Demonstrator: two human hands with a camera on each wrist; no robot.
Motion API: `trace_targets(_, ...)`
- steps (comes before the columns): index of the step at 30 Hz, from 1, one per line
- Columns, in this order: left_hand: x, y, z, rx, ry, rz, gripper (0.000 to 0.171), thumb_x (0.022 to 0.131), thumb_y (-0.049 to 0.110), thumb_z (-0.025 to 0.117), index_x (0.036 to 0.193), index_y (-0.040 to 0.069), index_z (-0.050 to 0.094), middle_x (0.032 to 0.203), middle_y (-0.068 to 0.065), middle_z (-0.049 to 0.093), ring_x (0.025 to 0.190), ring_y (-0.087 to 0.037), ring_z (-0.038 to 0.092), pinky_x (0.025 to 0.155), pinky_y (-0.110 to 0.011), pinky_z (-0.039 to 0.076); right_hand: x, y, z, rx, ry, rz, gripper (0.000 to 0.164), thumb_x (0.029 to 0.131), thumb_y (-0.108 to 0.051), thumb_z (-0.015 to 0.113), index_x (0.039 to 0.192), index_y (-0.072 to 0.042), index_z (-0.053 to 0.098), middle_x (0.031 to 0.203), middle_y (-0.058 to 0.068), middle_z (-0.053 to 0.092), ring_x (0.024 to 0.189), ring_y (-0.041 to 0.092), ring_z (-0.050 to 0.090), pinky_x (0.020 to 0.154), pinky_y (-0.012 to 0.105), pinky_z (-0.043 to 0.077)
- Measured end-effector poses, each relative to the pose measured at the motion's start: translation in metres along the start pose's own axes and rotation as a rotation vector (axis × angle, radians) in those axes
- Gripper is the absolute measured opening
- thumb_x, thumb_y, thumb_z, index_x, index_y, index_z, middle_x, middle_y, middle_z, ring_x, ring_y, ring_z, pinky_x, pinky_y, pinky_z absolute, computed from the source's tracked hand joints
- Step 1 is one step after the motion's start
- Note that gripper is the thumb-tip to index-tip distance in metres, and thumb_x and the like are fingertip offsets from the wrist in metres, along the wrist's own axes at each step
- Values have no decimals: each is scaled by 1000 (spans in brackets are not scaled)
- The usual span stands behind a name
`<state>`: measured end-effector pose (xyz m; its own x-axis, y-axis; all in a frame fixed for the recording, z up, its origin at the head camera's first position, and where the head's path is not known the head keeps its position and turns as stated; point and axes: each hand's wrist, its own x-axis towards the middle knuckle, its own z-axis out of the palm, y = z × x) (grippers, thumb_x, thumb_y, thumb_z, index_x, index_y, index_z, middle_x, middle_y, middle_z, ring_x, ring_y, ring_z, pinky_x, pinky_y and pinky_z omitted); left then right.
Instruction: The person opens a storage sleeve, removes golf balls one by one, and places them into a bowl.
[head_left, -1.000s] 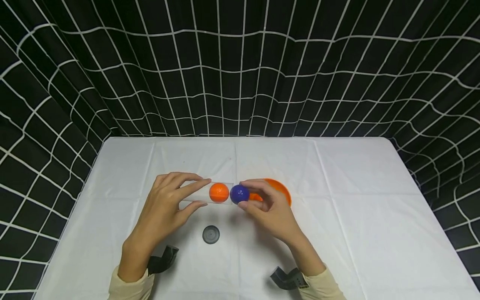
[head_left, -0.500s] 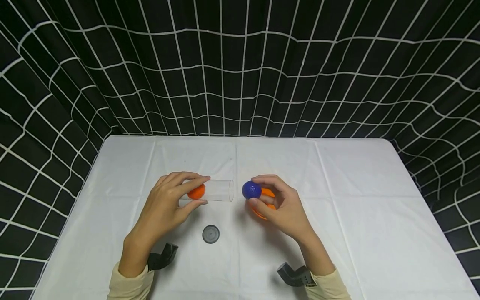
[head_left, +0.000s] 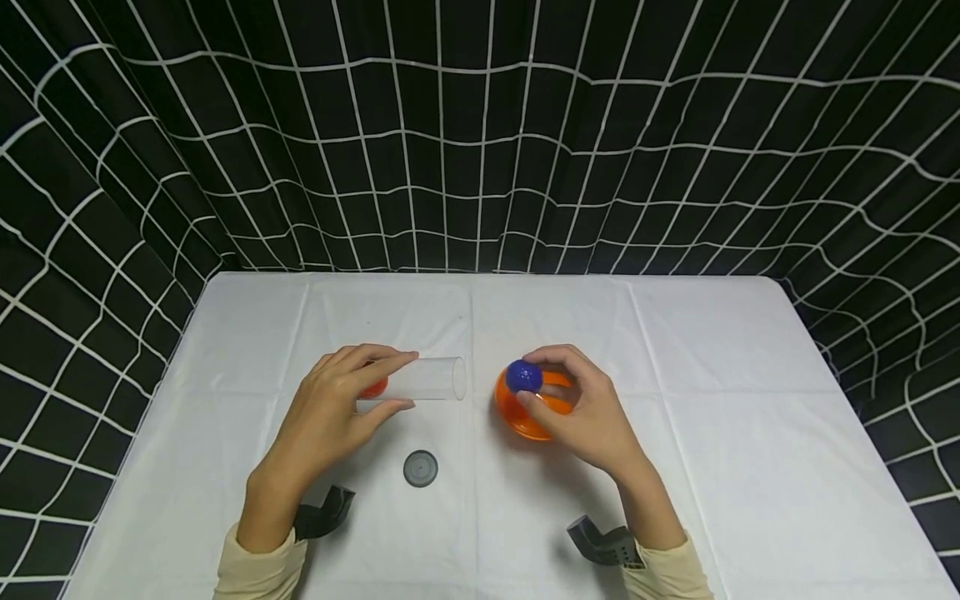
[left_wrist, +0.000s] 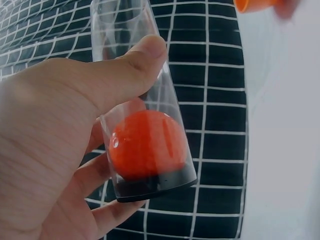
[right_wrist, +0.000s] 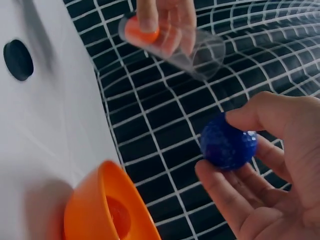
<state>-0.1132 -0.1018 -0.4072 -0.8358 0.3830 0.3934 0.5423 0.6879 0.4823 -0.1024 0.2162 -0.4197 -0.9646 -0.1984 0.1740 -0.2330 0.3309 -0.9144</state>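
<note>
My left hand (head_left: 330, 408) grips a clear tube (head_left: 431, 379), which lies sideways in the head view with its open end to the right. At its black closed end rests an orange ball (left_wrist: 147, 145), partly behind my fingers in the head view. My right hand (head_left: 592, 412) pinches a dimpled blue golf ball (right_wrist: 227, 142) between thumb and fingers. In the head view this ball appears over the orange bowl (head_left: 516, 419), apart from the tube. Inside the bowl, a round orange-red thing (right_wrist: 119, 218) shows partly in the right wrist view.
A round dark grey cap (head_left: 421, 468) lies on the white-covered table (head_left: 720, 350), nearer the front than the tube. Black curtains with a white grid (head_left: 480, 150) rise behind the table and at both sides. A dark wrist mount (head_left: 603, 542) sits on each forearm.
The orange ball has gone from the tube's open end leftward to its closed end. My right hand has drawn the blue golf ball away rightward. The left hand has hardly moved.
</note>
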Motion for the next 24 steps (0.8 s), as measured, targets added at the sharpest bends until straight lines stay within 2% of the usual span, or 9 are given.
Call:
trace_targets(7, 0, 0, -3, -6, 5, 1, 53, 83, 32, 83, 134, 33, 65, 123, 9, 68, 117, -16, 61, 96, -37, 50, 0, 7, -5, -227, 37, 7, 36, 84, -13, 80, 116, -23, 66, 115, -8, 67, 108, 9, 64, 96, 22, 52)
trace_targets(15, -2, -1, -2, 3, -2, -25, 53, 84, 34, 82, 134, 35, 64, 124, 11, 68, 118, -15, 61, 98, -37, 50, 0, 11, -9, -296, 25, -25, 38, 82, -8, 81, 117, -13, 65, 118, 1, 65, 106, 15, 66, 93, 39, 60)
trace_targets(24, -1, -1, -3, 1, -11, -31, 53, 84, 35, 82, 135, 35, 64, 123, 12, 67, 117, -15, 61, 98, -37, 50, -4, 12, -18, -365, 7, 19, 36, 85, -12, 76, 118, -22, 65, 118, -7, 65, 110, 12, 61, 97, 44, 55)
